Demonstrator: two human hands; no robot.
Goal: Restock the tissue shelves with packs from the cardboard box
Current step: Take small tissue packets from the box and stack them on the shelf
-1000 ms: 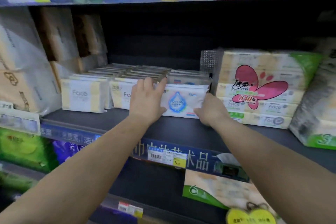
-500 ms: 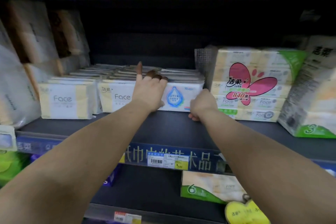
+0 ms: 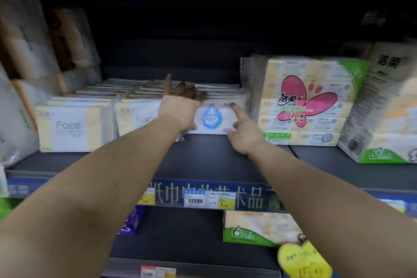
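A white tissue pack with a blue drop logo (image 3: 214,117) stands at the front of a row on the dark shelf (image 3: 203,160). My left hand (image 3: 180,104) lies over the top of the packs, fingers stretched back along the row. My right hand (image 3: 242,133) is at the pack's right front, its index finger straight and touching the upper right of the pack's face, the other fingers curled. The cardboard box is out of view.
Left of the row stand cream "Face" packs (image 3: 72,127) and tall wrapped bundles (image 3: 22,47). Right of it is a large bundle with a pink butterfly (image 3: 309,101) and a green-cornered pack (image 3: 383,119). A price strip (image 3: 209,198) runs along the shelf edge; more packs lie below.
The pack with the blue drop went back into line with the row. My left hand slid over its top and spread its fingers. My right hand let go and now points one finger at it.
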